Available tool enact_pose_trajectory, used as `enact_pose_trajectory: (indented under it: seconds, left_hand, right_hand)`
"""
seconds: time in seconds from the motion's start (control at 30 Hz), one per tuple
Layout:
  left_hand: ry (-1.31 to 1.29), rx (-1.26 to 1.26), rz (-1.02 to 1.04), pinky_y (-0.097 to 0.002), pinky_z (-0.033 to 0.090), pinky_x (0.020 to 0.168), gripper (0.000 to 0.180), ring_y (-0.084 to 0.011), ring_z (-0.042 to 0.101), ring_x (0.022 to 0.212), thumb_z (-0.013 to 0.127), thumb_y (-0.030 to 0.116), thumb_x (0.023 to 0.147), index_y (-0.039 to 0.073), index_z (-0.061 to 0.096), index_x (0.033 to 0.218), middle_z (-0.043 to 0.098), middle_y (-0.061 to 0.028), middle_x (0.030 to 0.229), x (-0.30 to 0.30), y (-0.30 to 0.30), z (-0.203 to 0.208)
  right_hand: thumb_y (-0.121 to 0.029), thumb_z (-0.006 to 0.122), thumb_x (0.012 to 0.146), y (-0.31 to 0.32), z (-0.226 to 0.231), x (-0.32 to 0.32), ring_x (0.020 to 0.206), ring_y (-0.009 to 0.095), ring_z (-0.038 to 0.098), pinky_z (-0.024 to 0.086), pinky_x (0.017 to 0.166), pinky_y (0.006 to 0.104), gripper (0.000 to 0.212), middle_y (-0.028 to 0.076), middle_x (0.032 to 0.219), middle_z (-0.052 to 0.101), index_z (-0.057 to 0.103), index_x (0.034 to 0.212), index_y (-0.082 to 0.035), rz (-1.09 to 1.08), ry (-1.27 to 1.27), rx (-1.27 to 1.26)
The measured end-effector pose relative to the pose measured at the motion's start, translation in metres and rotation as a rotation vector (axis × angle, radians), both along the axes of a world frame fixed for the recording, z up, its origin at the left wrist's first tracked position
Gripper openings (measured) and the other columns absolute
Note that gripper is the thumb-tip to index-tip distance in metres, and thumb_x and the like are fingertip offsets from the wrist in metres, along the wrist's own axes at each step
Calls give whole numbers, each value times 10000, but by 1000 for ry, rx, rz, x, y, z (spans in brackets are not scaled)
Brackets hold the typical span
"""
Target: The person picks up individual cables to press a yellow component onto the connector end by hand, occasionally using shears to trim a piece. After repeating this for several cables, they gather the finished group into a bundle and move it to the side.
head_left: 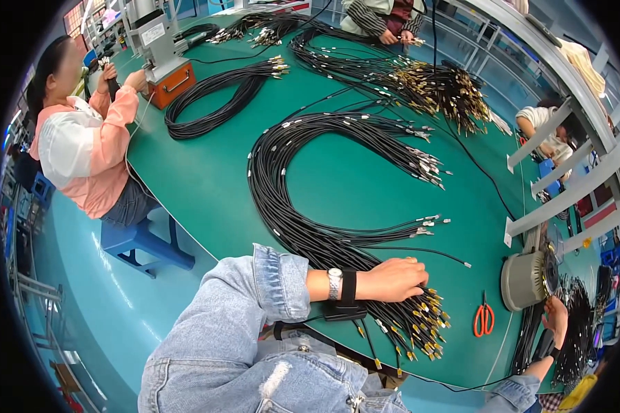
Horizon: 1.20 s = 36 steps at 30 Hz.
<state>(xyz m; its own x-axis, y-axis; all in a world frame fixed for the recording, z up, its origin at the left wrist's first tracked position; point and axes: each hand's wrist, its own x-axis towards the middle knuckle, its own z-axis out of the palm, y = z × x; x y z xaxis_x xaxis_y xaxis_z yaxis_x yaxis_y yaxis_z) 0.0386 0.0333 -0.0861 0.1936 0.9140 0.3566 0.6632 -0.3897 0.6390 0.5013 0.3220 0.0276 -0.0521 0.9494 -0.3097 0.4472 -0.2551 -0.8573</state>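
A large bundle of black cables (282, 186) curves across the green table in front of me. Its near end fans out into gold-tipped connectors (427, 323). My left hand (393, 279) lies over this near end, fingers closed around some of the cables; a watch and a black strap are on that wrist. Out at the far right, my right hand (556, 322) is raised beside the front of a grey round machine (523, 281). Its fingers are bent together, and what they hold is too small to make out. Orange-handled scissors (483, 319) lie between my hands.
More cable coils (217, 103) and a gold-tipped heap (441, 89) cover the table's far side. At left, a person (83, 144) works at an orange-based press (170, 84); another person's hands (396, 38) are across the table. Metal rack bars (551, 206) rise at right, near hanging black cables (575, 330).
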Motion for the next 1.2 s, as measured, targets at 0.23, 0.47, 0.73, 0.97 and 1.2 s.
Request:
enact_pose_trajectory:
  seconds: [0.23,0.47,0.73,0.97,1.2]
  left_hand:
    - [3,-13,-26,-388,445,743,190,-281,532,858,600,227,844,43,563,877,550,-95,849,1,4,3]
    - [7,-39,-54,-394,444,761,188,-295,531,864,609,199,832,33,570,912,556,-102,880,-3,2,6]
    - [198,55,151,-391,458,734,206,-295,534,844,658,102,755,21,563,920,539,-108,878,-42,24,44]
    - [279,38,64,-396,462,715,209,-299,537,844,668,88,730,14,554,888,535,-113,868,-26,56,28]
    - [297,107,92,-405,461,703,177,-303,544,850,664,114,748,24,542,839,539,-121,865,28,110,18]
  right_hand:
    - [-331,595,820,17,2,24,697,43,460,325,647,310,121,-118,773,526,567,855,-219,28,-4,-80]
    - [-275,621,832,-7,15,-5,768,92,484,338,740,275,93,-91,814,555,588,859,-192,-146,434,-63]
    - [-199,539,897,-119,34,-151,805,120,493,378,774,291,105,-5,880,555,572,897,-99,-8,792,138]
    - [-157,538,881,-163,-7,-213,830,140,475,392,770,305,111,33,848,528,561,895,-50,213,836,21]
    - [-161,546,875,-181,-37,-232,842,141,481,391,779,318,115,37,849,536,567,890,-49,182,984,-140]
